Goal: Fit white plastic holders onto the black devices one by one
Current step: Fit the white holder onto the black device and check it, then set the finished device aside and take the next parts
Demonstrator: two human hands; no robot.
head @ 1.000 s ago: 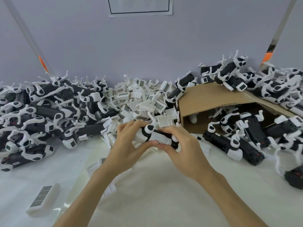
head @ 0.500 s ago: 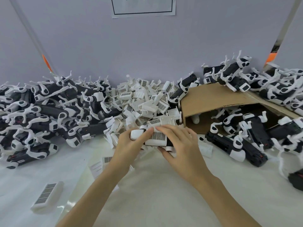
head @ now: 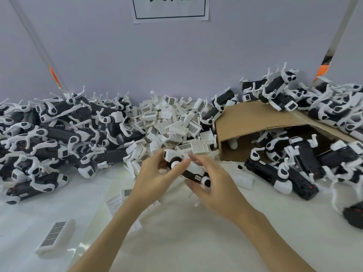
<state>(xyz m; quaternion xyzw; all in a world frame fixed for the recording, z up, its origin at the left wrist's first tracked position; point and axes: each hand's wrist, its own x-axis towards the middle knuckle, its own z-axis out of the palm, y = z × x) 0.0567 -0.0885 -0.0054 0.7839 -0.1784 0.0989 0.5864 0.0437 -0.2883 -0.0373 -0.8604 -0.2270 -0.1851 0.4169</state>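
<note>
While I look down through the head camera, the white table [head: 196, 242] fills the lower view, with a pale wall [head: 176, 61] behind it carrying a framed paper sign [head: 170, 8]. Along the left, a big heap of black devices with white holders fitted [head: 59, 130] runs from the wall toward me. On the right, a brown cardboard box [head: 255, 122] lies on its side, with more fitted devices [head: 294, 165] spilling out of it and piled on top. Between these, against the wall, sits a mound of loose white plastic holders [head: 172, 122], many with barcode labels.

Just in front of that mound, above the table, I see both hands around one black device [head: 191, 173] with white parts on it, lying tilted from upper left to lower right. My left hand [head: 155, 179] holds its upper left end, thumb and fingers curled around it. My right hand [head: 218, 189] grips the lower right end, its fingers [head: 198, 160] arched over the top.

Near the left front, one labelled white holder [head: 56, 238] lies alone on the table, well apart from the hands.
</note>
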